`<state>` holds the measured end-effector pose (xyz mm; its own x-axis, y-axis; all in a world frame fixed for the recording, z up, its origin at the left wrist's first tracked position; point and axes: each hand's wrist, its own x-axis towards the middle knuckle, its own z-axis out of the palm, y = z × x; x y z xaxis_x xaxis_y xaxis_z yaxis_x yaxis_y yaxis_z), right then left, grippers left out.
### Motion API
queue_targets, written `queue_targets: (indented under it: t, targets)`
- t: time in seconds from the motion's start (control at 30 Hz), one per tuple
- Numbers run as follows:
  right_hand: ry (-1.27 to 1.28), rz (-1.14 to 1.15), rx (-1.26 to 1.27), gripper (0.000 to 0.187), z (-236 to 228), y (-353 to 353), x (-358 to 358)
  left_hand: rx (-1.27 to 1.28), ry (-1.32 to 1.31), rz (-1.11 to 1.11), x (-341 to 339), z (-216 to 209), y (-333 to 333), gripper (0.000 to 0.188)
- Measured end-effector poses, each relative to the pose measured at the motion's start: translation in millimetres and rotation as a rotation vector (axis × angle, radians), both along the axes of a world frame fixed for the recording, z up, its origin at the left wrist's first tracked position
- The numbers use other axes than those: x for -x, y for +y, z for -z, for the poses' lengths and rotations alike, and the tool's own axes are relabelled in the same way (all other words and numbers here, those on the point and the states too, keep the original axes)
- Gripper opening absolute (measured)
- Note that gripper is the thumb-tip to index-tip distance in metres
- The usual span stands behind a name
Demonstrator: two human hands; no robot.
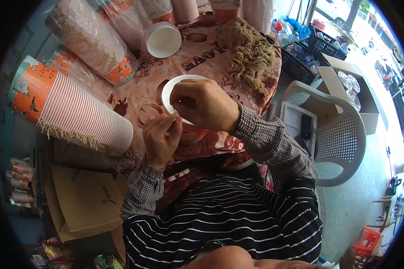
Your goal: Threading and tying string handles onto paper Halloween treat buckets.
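Observation:
My left hand (160, 140) and my right hand (206, 104) meet above an orange paper bucket with a white inside (165, 95). The fingertips of both are pinched together, with a short bit of thin strand showing between them. Its kind is too small to make out. My right hand is higher and hides much of the bucket's opening. Further back on the table lies a bundle of tan twine (251, 58). To the left leans a long nested stack of orange paper buckets (87, 107), tan twine ends hanging along its side.
More bucket stacks in clear plastic (87, 38) crowd the table's far left. A single white bucket (164, 40) lies tipped there. A grey plastic chair (341, 134) stands at the right, before black crates (296, 62) and an open carton (368, 96). Cardboard (85, 201) sits lower left.

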<state>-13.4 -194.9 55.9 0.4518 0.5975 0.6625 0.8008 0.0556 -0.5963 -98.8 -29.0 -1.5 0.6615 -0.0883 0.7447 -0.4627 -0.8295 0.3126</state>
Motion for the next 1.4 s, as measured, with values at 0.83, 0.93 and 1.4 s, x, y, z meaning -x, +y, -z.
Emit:
queue_targets:
  t: [0.83,0.93,1.4]
  targets:
    - [0.185,-0.203,0.153,0.011,33.5,-17.5,81.4,0.755,0.417,0.219,127.9,35.0,-43.6,0.018]
    - [0.231,-0.176,0.191,0.011,41.4,-17.2,88.6,0.651,0.437,0.208,137.2,42.7,-38.3,0.022]
    - [0.685,-0.235,-0.001,0.011,78.2,5.4,96.0,0.656,0.457,0.207,133.3,45.0,-29.6,0.014]
